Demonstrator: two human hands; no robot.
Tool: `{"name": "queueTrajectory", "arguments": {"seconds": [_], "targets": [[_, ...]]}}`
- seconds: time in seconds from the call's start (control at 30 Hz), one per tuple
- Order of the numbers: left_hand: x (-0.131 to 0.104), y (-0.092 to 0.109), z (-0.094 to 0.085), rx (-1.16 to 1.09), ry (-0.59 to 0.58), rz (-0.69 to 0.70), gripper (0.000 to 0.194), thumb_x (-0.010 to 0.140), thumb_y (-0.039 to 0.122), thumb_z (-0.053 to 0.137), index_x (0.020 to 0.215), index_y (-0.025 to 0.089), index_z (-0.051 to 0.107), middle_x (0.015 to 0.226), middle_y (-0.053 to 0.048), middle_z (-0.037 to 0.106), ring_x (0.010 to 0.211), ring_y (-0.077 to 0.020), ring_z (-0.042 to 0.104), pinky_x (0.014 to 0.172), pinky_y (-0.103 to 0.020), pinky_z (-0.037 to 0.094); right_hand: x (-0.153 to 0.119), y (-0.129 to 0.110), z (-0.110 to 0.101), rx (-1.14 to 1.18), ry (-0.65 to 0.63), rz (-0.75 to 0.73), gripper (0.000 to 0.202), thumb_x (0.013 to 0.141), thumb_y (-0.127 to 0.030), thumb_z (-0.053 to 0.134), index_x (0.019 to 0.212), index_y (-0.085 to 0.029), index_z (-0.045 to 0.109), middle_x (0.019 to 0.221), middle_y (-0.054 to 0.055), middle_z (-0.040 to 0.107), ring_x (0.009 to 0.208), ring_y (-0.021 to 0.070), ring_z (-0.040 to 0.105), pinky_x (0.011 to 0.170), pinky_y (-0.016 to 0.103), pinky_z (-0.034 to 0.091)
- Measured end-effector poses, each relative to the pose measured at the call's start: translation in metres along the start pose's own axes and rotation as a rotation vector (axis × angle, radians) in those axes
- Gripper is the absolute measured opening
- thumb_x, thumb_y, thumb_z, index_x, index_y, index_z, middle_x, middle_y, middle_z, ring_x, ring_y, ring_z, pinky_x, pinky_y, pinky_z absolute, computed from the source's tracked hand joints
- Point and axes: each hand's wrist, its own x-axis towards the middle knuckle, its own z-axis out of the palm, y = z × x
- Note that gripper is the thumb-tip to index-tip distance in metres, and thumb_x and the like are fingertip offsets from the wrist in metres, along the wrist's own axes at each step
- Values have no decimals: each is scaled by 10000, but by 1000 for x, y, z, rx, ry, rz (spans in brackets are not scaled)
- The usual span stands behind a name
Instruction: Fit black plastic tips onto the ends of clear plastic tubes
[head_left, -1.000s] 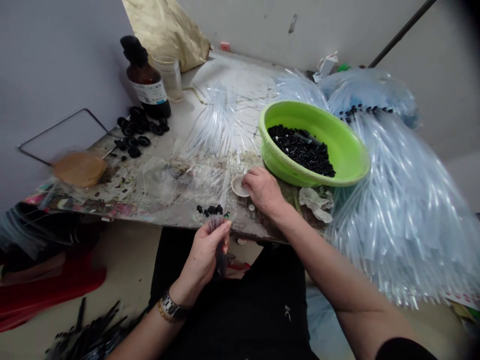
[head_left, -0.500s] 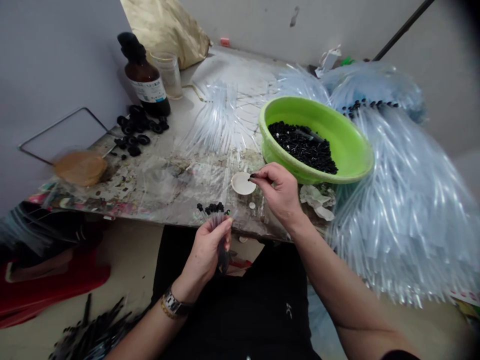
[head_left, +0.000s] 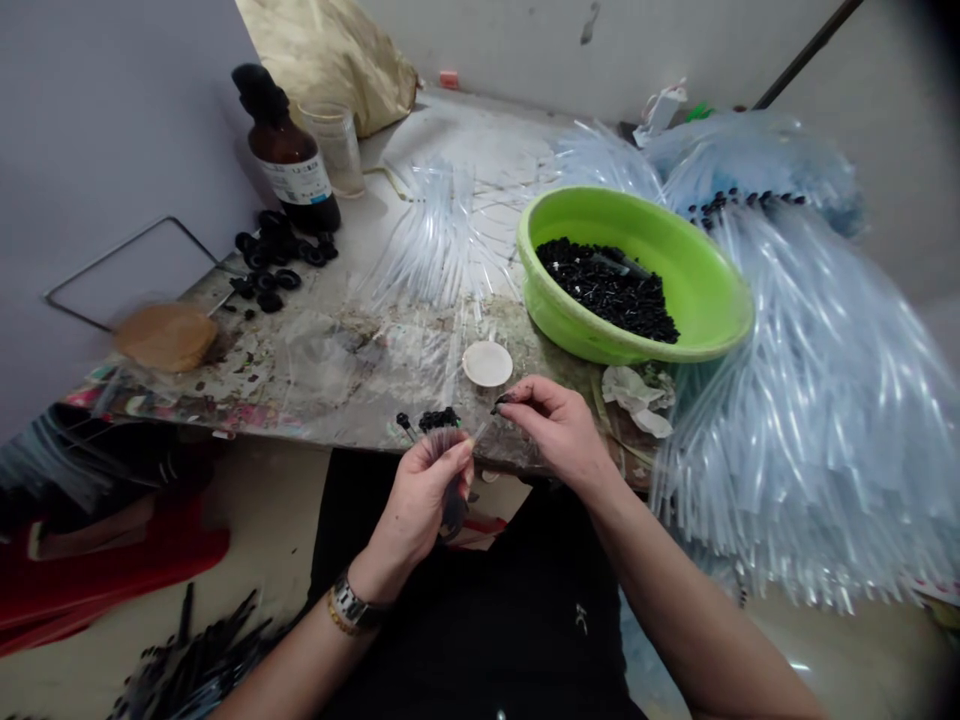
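Note:
My left hand is closed around a bundle of clear plastic tubes, several of them topped with small black fittings. One bare tube end sticks out toward the right from between thumb and finger. Pinched in my right hand is a small black fitting, close to that tube end; whether the two touch I cannot tell. Just beyond the hands lies a shallow white dish. Behind my right hand, a green basin holds a heap of black fittings.
Clear tubes hang in a big pile over the table's right side. More tubes lie mid-table. At back left stand a brown bottle and a clear cup, near black round parts. Crumpled paper lies below the basin.
My right hand has moved down from the white dish toward my left hand, carrying the black fitting. A single tube end now protrudes from the bundle in my left hand.

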Motion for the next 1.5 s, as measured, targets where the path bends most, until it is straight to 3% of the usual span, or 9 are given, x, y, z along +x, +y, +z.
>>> {"name": "queueTrajectory", "arguments": {"seconds": [0.53,1.23,1.5], "targets": [[-4,-1,4,40,-3,16,181,770,301,701,842,149,634,542,50,528,463,-54,448,462,-165,362,-10,-6,-1,17,-44,79,76,709,-227,618,669,-186,569,643,-28,578,631,121,508,611,236,396],[-6,-3,3,173,48,47,192,708,291,738,797,136,667,523,51,528,444,-51,423,452,-173,334,-27,-5,-9,-234,-58,-66,104,789,-163,600,696,-191,562,684,-23,582,682,132,529,662,235,378],[-5,-5,-3,237,26,6,238,691,335,750,790,124,698,489,43,519,434,-61,407,435,-186,307,-29,-6,-17,-224,-179,-29,133,803,-174,587,676,-188,547,679,-21,575,671,131,519,652,238,371]]}}
